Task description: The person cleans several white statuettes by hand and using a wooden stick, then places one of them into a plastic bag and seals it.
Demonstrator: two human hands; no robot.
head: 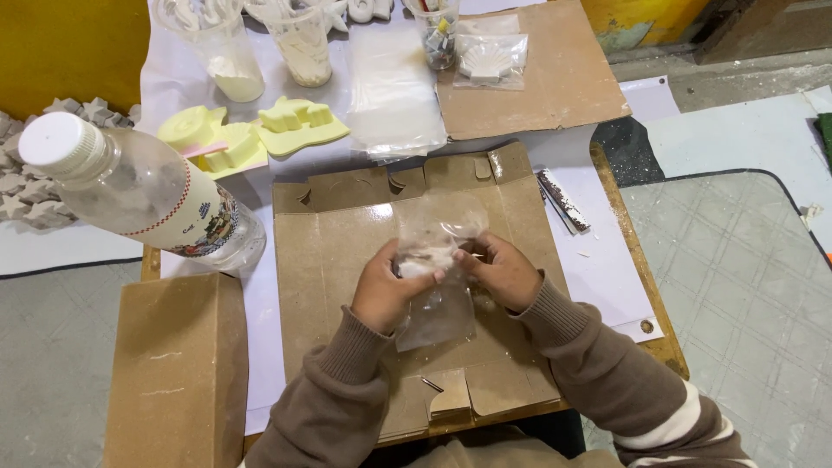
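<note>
Mid-desk, over flattened cardboard sheet [347, 251]: left hand [387, 290] + right hand [503, 273] fingers pinching clear plastic bag [438, 269] w/ white piece inside. Risk: thin film slips/tears, piece drops; plastic bottle [143, 192] near left edge could get knocked.

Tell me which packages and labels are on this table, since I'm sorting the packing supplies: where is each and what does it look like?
Clear plastic bag: held by left hand and right hand, a white piece inside.
Bottle label: on the clear bottle lying left; cream with red trim.
Sealed clear packet: top centre on cardboard, holding a white shell shape.
Flattened brown carton: under the hands.
Brown box: lower left.
</note>
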